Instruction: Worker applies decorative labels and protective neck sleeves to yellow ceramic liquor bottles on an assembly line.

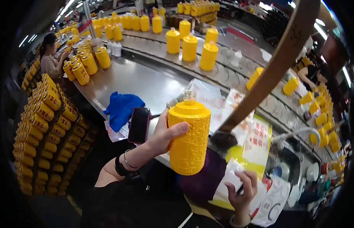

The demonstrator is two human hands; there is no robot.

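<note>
My left hand [161, 133] is wrapped around a yellow bottle [189, 140] with a raised pattern and a clear glass neck. The bottle is held nearly upright in front of me, its thumb-side face partly covered. To the lower right, my right hand [244, 190] has its thumb and fingers apart, with no object visible in its grasp. It hovers over or touches white sheets [227, 182]; which of the two I cannot tell. Left of the bottle, a dark phone [139, 125] and a blue cloth [123, 108] lie on the metal table [135, 79].
A conveyor [226, 72] carrying yellow bottles [189, 48] runs along the far side. A wooden post [276, 68] slants across the right. Stacked bottles [44, 133] stand at left, a sink with a tap [298, 133] at right. Co-workers [50, 57] work at both sides.
</note>
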